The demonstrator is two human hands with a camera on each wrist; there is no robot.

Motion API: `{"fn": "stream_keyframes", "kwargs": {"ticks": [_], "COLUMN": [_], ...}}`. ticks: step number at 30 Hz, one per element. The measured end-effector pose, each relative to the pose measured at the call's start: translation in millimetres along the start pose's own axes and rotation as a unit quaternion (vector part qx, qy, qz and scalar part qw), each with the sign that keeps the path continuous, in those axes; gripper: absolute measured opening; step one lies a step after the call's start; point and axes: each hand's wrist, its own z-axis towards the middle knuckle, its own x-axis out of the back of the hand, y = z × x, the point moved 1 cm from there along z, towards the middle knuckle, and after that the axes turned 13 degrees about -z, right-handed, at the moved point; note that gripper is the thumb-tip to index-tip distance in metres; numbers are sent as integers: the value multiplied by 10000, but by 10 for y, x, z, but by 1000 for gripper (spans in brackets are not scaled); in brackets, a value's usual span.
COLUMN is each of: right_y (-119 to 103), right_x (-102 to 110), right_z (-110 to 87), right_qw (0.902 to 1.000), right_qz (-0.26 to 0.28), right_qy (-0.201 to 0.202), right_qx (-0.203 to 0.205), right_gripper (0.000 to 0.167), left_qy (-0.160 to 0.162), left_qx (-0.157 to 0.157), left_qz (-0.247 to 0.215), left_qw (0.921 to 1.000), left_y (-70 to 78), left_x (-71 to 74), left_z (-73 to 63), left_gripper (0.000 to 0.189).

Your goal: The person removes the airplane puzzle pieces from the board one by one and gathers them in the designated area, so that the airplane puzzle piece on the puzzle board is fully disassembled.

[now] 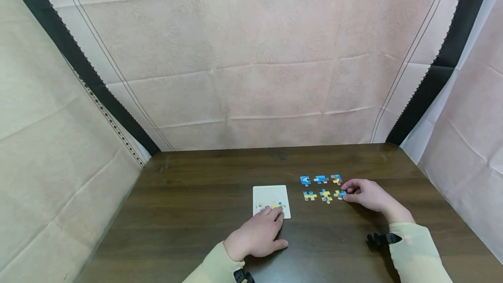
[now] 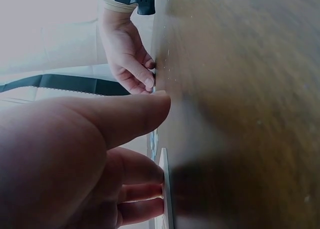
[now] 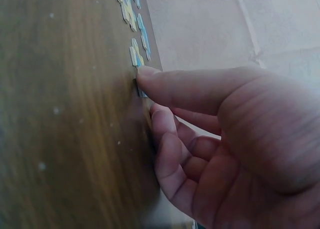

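The left hand (image 1: 260, 232) covers much of the near edge of the white board (image 1: 270, 194), and the print (image 1: 277, 205) beside its fingers is too small to tell. The right hand (image 1: 368, 196) hides part of one puzzle piece (image 1: 340, 194); what the other pieces (image 1: 321, 179) picture cannot be made out. The head view's bottom edge cuts off both sleeves (image 1: 214, 266) and the left wristband (image 1: 242, 276). The left wrist view crops the board below, the right wrist view the topmost pieces

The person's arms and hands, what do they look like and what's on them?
The left hand and right hand have no gloves. The left sleeve and right sleeve are pale yellow-green. Black bands, the left band and right band, circle the wrists.
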Motion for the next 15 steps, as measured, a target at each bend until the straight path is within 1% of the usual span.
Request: {"fn": "stream_keyframes", "kwargs": {"ticks": [4, 8, 11, 13, 15], "right_y": [-29, -116, -323, -540, -787], "right_x": [28, 46, 15, -51, -150], "right_z": [-4, 6, 42, 83, 137], "right_qw": [9999, 9986, 9956, 9922, 9880], "right_qz": [-98, -273, -328, -314, -287], "right_qy": [65, 399, 728, 883, 889], "right_qx": [78, 225, 494, 817, 1230], "right_gripper": [28, 27, 24, 21, 18], "left_qy": [-125, -200, -160, -145, -112], "left_qx": [75, 41, -40, -63, -82], "left_qz": [-151, -125, 66, 150, 197], "left_qw": [9998, 9997, 9998, 9998, 9997], "left_y": [3, 21, 39, 44, 44], "left_x": [-11, -15, -11, -4, -1], "left_z": [-7, -14, -32, -42, -52], "left_gripper": [74, 75, 75, 76, 76]}}
